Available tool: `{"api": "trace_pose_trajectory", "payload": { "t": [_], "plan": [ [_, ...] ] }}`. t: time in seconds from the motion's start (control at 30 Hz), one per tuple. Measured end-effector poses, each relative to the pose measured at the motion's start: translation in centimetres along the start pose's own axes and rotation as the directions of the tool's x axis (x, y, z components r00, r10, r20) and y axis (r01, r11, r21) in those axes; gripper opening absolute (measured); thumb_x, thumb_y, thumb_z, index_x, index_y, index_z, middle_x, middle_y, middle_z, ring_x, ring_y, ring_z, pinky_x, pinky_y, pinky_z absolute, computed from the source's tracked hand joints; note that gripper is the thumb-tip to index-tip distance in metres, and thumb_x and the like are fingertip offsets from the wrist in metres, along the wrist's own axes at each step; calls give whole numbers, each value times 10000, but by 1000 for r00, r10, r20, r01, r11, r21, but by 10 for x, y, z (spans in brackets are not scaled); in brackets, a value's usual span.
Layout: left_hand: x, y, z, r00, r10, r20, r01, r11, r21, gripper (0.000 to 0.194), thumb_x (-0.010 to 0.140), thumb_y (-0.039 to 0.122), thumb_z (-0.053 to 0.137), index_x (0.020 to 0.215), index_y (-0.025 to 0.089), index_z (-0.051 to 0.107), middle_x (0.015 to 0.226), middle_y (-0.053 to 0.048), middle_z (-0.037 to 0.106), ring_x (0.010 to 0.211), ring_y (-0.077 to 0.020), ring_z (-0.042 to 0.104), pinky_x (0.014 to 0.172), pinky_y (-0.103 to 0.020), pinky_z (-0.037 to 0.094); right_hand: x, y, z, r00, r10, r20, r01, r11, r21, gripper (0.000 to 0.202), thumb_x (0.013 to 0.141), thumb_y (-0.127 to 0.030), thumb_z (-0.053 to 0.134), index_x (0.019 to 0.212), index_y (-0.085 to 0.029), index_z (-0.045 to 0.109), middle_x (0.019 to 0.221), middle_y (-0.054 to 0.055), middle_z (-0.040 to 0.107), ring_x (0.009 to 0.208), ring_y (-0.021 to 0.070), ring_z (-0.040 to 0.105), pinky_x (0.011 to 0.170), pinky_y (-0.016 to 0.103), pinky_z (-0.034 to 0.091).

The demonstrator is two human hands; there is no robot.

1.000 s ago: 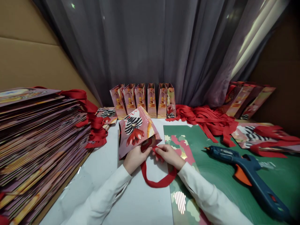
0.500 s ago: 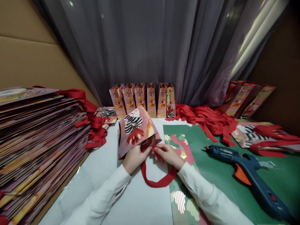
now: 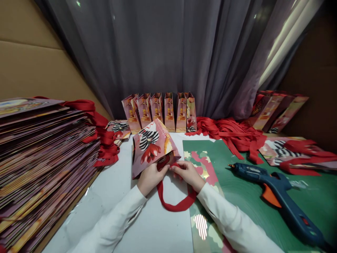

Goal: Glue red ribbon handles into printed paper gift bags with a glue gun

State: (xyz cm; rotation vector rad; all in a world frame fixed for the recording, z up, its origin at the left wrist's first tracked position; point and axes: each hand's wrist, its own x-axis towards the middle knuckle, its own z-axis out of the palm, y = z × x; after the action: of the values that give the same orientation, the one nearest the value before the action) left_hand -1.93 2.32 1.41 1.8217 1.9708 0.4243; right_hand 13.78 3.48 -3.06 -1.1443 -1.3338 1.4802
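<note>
A printed paper gift bag (image 3: pixel 150 151) lies tilted on the white table, its mouth facing me. My left hand (image 3: pixel 152 178) grips the near edge of its mouth, thumb on top and the other fingers out of sight. Close beside it, my right hand (image 3: pixel 189 173) pinches a red ribbon (image 3: pixel 176 207) at the bag's opening. The ribbon hangs in a loop below both hands. Whether its end touches the bag's inside wall is hidden by my fingers.
A blue glue gun (image 3: pixel 276 189) lies on a green cutting mat (image 3: pixel 252 211) at right. Flat bags (image 3: pixel 44 168) are stacked high at left. Several upright bags (image 3: pixel 170 112) stand by the curtain (image 3: pixel 158 45). Red ribbons (image 3: pixel 229 131) lie heaped behind the mat.
My right fingers have closed in slightly on the ribbon at the bag's mouth. The bag and my left hand have barely moved.
</note>
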Motion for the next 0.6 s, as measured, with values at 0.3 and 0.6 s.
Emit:
{"api": "trace_pose_trajectory", "payload": {
  "t": [0.3,0.6],
  "plan": [
    [2,-3,0,990,124,-62,-126,992,-32,399,871,354,581,1194,129,639,1100,-128,722,1075,-277,662,906,-319,498,-3,-4,3,1000,6,-16,-6,1000,-2,229,722,-357,673,608,-182,579,488,-36,559,395,66,411,392,206,297],
    [4,-8,3,974,190,-123,-196,980,-34,292,846,353,594,981,116,698,988,-139,742,965,-286,693,819,-331,521,-3,2,4,997,-49,-54,48,999,-17,277,714,-406,659,580,-179,574,470,-34,545,404,66,384,411,218,275]
  ]
}}
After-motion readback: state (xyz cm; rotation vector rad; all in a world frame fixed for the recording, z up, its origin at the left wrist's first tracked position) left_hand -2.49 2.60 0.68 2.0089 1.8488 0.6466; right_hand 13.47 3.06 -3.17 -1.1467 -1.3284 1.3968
